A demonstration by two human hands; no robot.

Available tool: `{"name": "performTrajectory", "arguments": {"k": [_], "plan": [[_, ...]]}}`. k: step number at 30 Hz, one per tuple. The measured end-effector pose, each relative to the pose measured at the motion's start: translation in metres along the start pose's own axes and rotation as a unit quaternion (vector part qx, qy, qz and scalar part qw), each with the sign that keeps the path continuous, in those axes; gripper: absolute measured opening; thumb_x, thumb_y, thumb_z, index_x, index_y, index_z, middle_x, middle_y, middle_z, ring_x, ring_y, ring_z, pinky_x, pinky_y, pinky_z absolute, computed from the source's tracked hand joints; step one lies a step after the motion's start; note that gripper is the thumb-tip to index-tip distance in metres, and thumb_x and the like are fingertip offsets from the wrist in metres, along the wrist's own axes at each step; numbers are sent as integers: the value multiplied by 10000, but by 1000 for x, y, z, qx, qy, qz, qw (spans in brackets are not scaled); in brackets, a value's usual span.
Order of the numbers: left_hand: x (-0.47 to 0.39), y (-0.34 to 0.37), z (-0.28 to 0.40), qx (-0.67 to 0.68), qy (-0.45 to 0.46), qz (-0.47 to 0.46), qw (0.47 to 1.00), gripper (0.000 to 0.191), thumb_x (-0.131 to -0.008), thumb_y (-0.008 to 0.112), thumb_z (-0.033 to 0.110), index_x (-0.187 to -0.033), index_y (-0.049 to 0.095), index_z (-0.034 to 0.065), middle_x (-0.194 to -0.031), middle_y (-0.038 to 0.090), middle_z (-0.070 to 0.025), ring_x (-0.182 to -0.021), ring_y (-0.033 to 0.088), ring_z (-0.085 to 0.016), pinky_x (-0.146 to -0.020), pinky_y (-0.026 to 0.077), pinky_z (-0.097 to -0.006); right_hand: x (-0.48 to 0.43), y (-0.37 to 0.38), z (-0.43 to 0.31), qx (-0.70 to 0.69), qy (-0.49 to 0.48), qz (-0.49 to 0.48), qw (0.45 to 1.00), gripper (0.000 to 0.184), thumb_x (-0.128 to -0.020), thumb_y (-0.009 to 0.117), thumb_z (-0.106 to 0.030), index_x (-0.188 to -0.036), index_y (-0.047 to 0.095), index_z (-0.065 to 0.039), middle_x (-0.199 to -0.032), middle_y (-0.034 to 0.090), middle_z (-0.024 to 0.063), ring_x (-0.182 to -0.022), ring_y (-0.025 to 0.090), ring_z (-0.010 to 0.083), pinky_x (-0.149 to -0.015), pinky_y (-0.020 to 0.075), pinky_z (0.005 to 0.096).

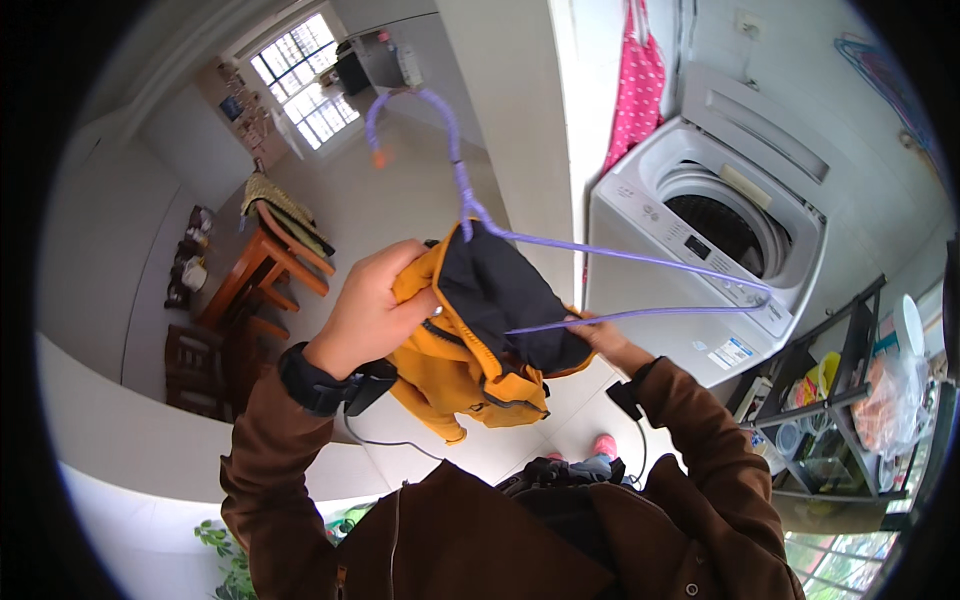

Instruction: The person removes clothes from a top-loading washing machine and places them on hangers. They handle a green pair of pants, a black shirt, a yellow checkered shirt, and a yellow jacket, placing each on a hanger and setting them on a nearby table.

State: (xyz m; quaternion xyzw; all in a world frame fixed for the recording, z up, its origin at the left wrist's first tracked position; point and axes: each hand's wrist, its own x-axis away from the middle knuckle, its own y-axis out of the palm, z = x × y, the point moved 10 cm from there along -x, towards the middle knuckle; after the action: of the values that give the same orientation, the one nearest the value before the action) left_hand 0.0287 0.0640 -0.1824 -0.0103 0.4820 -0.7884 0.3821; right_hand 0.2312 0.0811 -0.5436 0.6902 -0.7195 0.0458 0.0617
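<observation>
A yellow jacket with a dark lining (442, 375) hangs between my hands in front of my chest. My left hand (386, 300) grips its edge near the collar, thumb on the zipper side. On the other side my right hand (600, 334) holds the jacket's far edge, its fingers partly hidden. A purple clothes hanger (585, 244) stands above the jacket, its hook pointing away; one end lies inside the dark lining and the other end sticks out to the right, over the washing machine. Each wrist wears a black strap with a device and cable.
An open top-loading washing machine (622, 277) stands at the right, a pink dotted cloth (637, 90) beside it. A black shelf rack (832, 409) with bags and containers is at the lower right. Wooden chairs (277, 255) stand left, beyond a wall edge.
</observation>
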Motion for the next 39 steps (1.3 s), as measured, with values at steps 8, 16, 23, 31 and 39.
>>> {"name": "performTrajectory", "arguments": {"k": [8, 16, 23, 31, 39], "plan": [[59, -13, -86, -367, -29, -52, 928, 316, -759, 589, 128, -1064, 509, 95, -905, 502, -122, -788, 547, -336, -655, 461, -386, 19, -65, -262, 162, -222, 153, 949, 319, -748, 693, -240, -832, 567, 40, -683, 591, 70, -610, 542, 106, -557, 453, 264], [39, -35, -113, -214, -74, 203, 953, 245, -802, 581, 205, -989, 553, 50, -874, 564, -163, -811, 548, -361, -671, 447, -383, 73, 17, -337, 245, -294, 210, 899, 365, -809, 600, -307, -822, 524, 50, -681, 572, 188, -664, 589, 219, -578, 432, 309], [10, -21, -100, 22, -14, 230, 973, 221, -793, 599, 118, -972, 555, -6, -883, 591, -151, -793, 583, -284, -704, 444, -292, 162, 89, -359, 411, -556, 53, 720, 352, -766, 655, -222, -1011, 491, -31, -913, 578, 130, -874, 565, 283, -744, 450, 327], [-46, 38, -46, 133, 64, 111, 983, 215, -771, 621, 95, -935, 558, -28, -817, 614, -126, -737, 592, -207, -677, 447, -271, 148, -45, -330, 495, -299, 291, 762, 525, -699, 673, -418, -1104, 501, -132, -916, 609, 106, -812, 596, 298, -680, 476, 351], [-143, 138, -6, 208, 84, -34, 974, 296, -791, 637, 253, -929, 574, -1, -799, 637, -111, -701, 609, -185, -648, 459, -276, 188, -150, -285, 450, -174, 416, 771, 481, -712, 673, -411, -1047, 534, -96, -795, 636, 107, -776, 615, 274, -661, 471, 335]]}}
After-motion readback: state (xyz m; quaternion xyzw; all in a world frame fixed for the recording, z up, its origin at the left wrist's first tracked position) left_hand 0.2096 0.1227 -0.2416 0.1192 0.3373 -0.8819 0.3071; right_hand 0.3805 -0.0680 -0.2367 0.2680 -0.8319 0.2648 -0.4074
